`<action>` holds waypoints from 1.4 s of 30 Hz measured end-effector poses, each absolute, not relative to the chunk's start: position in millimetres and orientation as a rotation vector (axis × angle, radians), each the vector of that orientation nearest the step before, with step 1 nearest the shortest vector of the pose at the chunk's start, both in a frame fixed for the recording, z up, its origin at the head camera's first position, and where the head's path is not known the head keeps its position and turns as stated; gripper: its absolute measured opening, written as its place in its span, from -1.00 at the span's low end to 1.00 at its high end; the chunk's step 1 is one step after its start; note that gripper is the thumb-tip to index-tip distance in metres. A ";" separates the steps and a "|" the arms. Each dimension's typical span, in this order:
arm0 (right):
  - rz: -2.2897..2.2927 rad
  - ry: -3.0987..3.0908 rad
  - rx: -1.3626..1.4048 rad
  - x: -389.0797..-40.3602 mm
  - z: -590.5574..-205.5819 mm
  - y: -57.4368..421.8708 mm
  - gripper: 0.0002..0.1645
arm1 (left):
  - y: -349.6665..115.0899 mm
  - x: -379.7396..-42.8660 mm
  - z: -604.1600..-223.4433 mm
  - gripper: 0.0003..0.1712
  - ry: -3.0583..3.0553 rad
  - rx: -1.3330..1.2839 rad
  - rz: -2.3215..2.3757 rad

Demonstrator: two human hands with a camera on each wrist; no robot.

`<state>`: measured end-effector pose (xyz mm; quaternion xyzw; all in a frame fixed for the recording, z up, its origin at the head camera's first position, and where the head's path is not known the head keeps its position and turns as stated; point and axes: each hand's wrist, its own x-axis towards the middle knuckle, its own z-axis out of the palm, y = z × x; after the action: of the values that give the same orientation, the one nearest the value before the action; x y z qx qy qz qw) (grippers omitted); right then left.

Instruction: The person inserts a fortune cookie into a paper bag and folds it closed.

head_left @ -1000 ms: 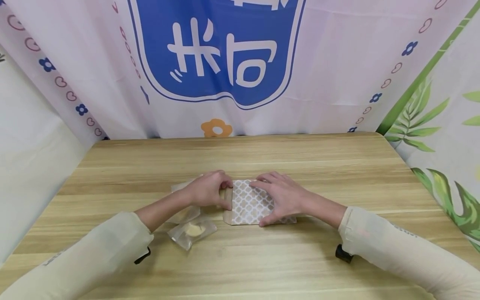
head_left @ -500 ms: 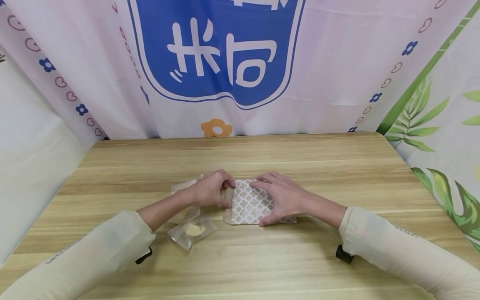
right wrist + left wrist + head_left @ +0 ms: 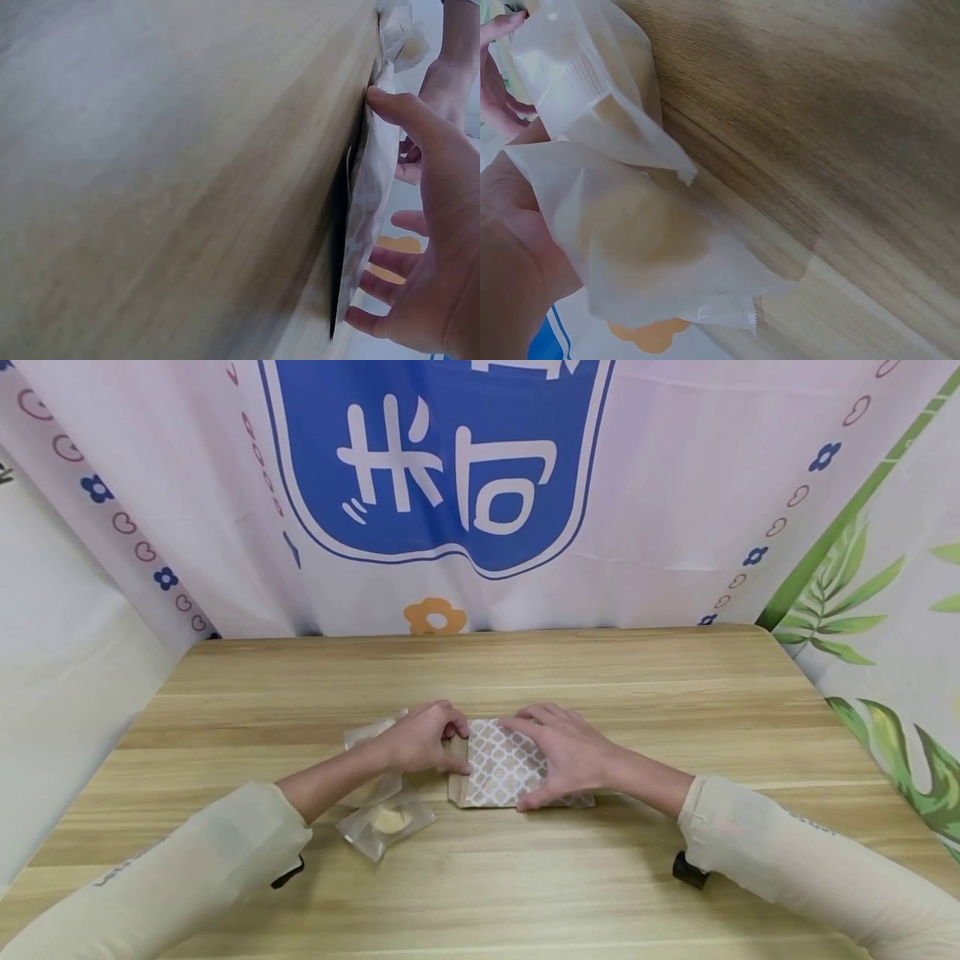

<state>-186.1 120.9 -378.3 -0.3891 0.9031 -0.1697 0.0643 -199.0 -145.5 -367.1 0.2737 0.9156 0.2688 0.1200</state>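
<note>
A flat paper bag [image 3: 491, 768] with a white-and-tan lattice print lies on the table. A plain brown flap [image 3: 456, 792] sticks out at its left end. My left hand [image 3: 416, 739] pinches at this flap, thumb on the near side and curled fingers on the far side. Across the bag's right half my right hand [image 3: 570, 752] spreads, thumb at the near edge and fingers toward the far edge. In the right wrist view the right thumb [image 3: 397, 109] touches the edge of the bag. Clear sachets [image 3: 386, 822] with pale round pieces inside lie by the left wrist.
The wooden table [image 3: 525, 877] carries the bag and sachets. A second sachet [image 3: 367, 732] is partly hidden under the left forearm. Behind the table's back edge hangs a printed cloth [image 3: 652, 527] with a blue emblem.
My left hand has shifted slightly right, its thumb now over the flap's fold near the printed edge. The right hand and sachets look unmoved.
</note>
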 end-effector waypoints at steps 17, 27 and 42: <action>-0.678 2.737 -1.117 -185.4 -384.2 124.8 0.37 | -147.2 -199.0 -367.3 -0.53 2.688 0.815 0.762; -0.733 2.691 -1.119 -183.7 -384.3 125.1 0.34 | -146.1 -200.0 -370.2 -0.57 2.695 0.807 0.783; -0.741 2.684 -1.122 -184.1 -383.4 125.5 0.33 | -146.0 -202.2 -370.6 -0.93 2.637 0.750 0.932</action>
<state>-184.1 125.5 -383.4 -0.3729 0.8919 -0.2463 0.0696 -202.2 -146.0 -370.6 0.2570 0.9038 0.3195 0.1227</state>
